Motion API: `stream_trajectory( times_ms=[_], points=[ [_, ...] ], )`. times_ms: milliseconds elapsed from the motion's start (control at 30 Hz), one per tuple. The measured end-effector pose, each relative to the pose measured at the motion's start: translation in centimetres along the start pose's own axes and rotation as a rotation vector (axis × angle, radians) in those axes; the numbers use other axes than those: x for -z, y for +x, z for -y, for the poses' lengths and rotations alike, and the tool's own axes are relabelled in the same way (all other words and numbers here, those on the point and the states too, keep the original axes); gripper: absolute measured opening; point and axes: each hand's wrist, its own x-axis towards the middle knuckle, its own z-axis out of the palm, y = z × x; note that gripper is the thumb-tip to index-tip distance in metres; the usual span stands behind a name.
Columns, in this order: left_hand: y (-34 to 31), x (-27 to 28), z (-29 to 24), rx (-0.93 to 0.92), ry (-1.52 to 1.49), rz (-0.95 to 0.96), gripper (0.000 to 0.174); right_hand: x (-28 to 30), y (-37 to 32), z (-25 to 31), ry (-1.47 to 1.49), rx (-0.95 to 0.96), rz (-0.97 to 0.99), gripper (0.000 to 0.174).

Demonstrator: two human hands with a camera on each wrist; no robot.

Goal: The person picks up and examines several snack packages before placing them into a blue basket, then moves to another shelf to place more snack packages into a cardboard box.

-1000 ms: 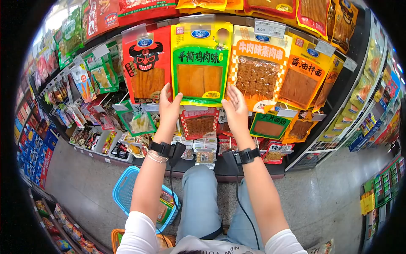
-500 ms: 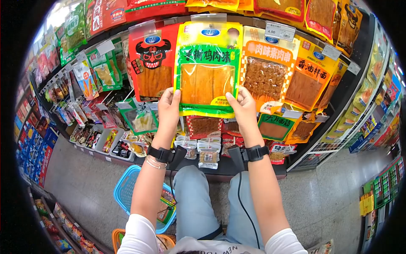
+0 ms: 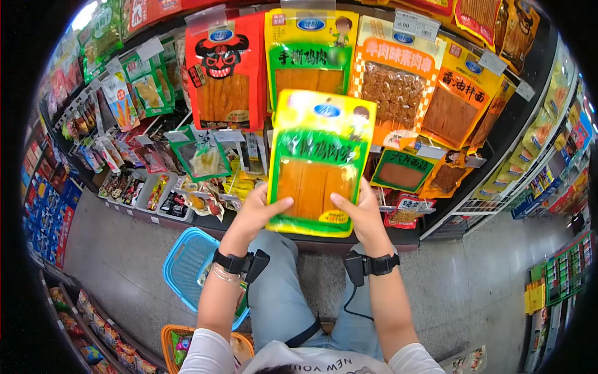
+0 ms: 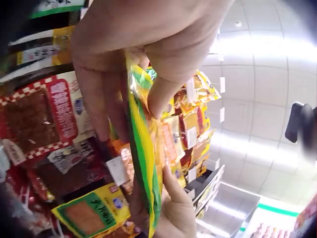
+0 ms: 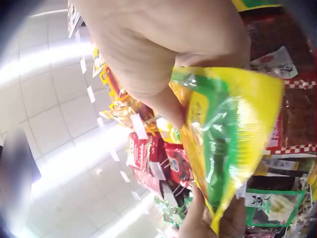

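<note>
A yellow and green snack packet (image 3: 321, 165) with a clear window onto flat brown pieces is held upright in front of the shelf. My left hand (image 3: 257, 209) pinches its lower left edge, thumb on the front and fingers behind. On the opposite edge my right hand (image 3: 361, 212) grips it the same way. Both wrist views show the packet edge-on, its green and yellow side (image 4: 143, 148) between thumb and fingers, and its printed front (image 5: 218, 134) bent slightly. Behind it a like yellow packet (image 3: 311, 62) hangs on the rack, partly covered by the held one.
Beside that hang a red packet (image 3: 225, 81) with a horned mask and a checkered orange packet (image 3: 398, 87). A blue basket (image 3: 180, 262) stands on the floor at the left, an orange basket (image 3: 168, 343) nearer. The rack's bottom ledge (image 3: 398, 238) runs just beyond the knees.
Both hands have taken hold of the yellow and green packet, drawn it off the rack and brought it down toward the body. A like packet now shows behind it.
</note>
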Motion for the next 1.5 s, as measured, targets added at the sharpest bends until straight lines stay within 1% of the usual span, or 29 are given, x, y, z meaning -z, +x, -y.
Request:
stream_trajectory(
  times_ms=[33, 67, 100, 167, 233, 267, 367, 467, 567, 600, 700, 800, 900, 933, 1000, 1033, 1067, 1133, 1167, 1200, 1233, 1267, 1300, 1333, 1367, 1433, 1467, 1500],
  points=[
    [-0.4, -0.2, 1.1, 0.064, 0.010, 0.031, 0.041, 0.8, -0.7, -0.8, -0.048, -0.043, 0.015, 0.048],
    [-0.7, -0.8, 2.3, 0.069, 0.000, 0.031, 0.040, 1.6, -1.2, -1.8, -0.074, -0.059, 0.026, 0.047],
    [-0.7, -1.0, 3.9, 0.119, -0.046, 0.035, 0.039, 2.3, -1.8, -2.8, -0.099, -0.078, 0.037, 0.046],
    [-0.6, -1.9, 6.7, 0.159, -0.270, -0.021, 0.035, 3.4, -2.7, -4.2, -0.075, -0.174, 0.021, 0.046],
    [-0.1, -2.4, 8.2, 0.197, -0.282, -0.013, 0.032, 4.5, -3.1, -5.1, -0.052, -0.249, 0.025, 0.044],
    [0.1, -2.7, 8.8, 0.217, -0.288, -0.007, 0.031, 5.1, -3.2, -5.3, -0.053, -0.291, 0.025, 0.040],
    [1.2, -3.8, 10.2, 0.254, -0.315, 0.012, 0.030, 7.3, -2.7, -6.2, 0.038, -0.494, 0.067, 0.037],
    [1.9, -4.4, 12.8, 0.335, -0.303, 0.029, 0.030, 9.5, -2.7, -7.8, 0.007, -0.534, 0.068, 0.036],
    [1.6, -5.2, 15.8, 0.369, -0.158, 0.000, 0.031, 11.5, -4.4, -10.7, 0.015, -0.604, 0.007, 0.035],
    [1.4, -5.4, 15.9, 0.410, -0.183, 0.001, 0.031, 11.1, -4.7, -10.2, 0.034, -0.600, 0.006, 0.035],
    [1.4, -5.6, 15.9, 0.396, -0.180, 0.044, 0.032, 11.9, -5.3, -10.1, -0.012, -0.618, 0.015, 0.037],
    [1.6, -6.2, 15.9, 0.408, -0.182, 0.046, 0.034, 12.4, -6.0, -10.4, 0.000, -0.576, -0.008, 0.036],
    [2.0, -6.9, 17.0, 0.393, -0.186, 0.022, 0.033, 12.5, -6.1, -9.9, 0.025, -0.566, -0.075, 0.035],
    [2.2, -6.9, 17.4, 0.414, -0.154, 0.008, 0.044, 12.6, -6.2, -10.0, 0.025, -0.551, -0.109, 0.033],
    [2.7, -7.2, 19.5, 0.264, -0.037, -0.069, 0.054, 12.7, -6.2, -10.4, 0.023, -0.514, -0.181, 0.030],
    [2.8, -7.3, 20.2, 0.188, 0.021, -0.104, 0.059, 12.8, -6.2, -10.6, -0.011, -0.466, -0.211, 0.030],
    [2.7, -7.3, 20.8, 0.150, 0.101, -0.077, 0.080, 12.9, -6.1, -10.9, -0.045, -0.419, -0.241, 0.030],
    [2.4, -8.5, 19.9, 0.043, 0.185, 0.019, 0.080, 12.5, -6.0, -11.2, -0.093, -0.317, -0.280, 0.028],
    [2.3, -8.8, 19.7, -0.011, 0.228, 0.066, 0.080, 12.3, -6.1, -11.2, -0.155, -0.306, -0.213, 0.029],
    [2.1, -9.1, 20.4, -0.045, 0.294, 0.107, 0.085, 12.2, -6.3, -11.2, -0.216, -0.294, -0.146, 0.029],
    [1.9, -9.1, 20.9, -0.003, 0.228, 0.161, 0.084, 12.0, -6.5, -11.3, -0.277, -0.283, -0.078, 0.029],
    [1.6, -9.1, 21.4, 0.040, 0.162, 0.213, 0.083, 11.9, -6.6, -11.7, -0.372, -0.238, 0.043, 0.033],
    [1.5, -9.5, 20.8, 0.082, 0.095, 0.263, 0.082, 11.6, -6.9, -12.4, -0.168, -0.360, 0.161, 0.035],
    [1.1, -9.9, 19.1, 0.199, -0.135, 0.225, 0.072, 11.4, -7.3, -12.9, -0.144, -0.325, 0.200, 0.036],
    [1.2, -9.7, 19.1, 0.245, -0.187, 0.232, 0.074, 11.3, -7.6, -13.2, -0.121, -0.288, 0.237, 0.037],
    [1.4, -9.0, 18.5, 0.338, -0.288, 0.248, 0.078, 11.2, -7.3, -11.7, -0.071, -0.345, 0.256, 0.034],
    [1.1, -8.9, 17.9, 0.331, -0.290, 0.245, 0.063, 11.3, -7.0, -11.1, -0.047, -0.372, 0.265, 0.033],
    [0.9, -8.9, 18.0, 0.332, -0.323, 0.197, 0.058, 11.6, -6.9, -11.1, -0.072, -0.356, 0.273, 0.031]
  ],
)
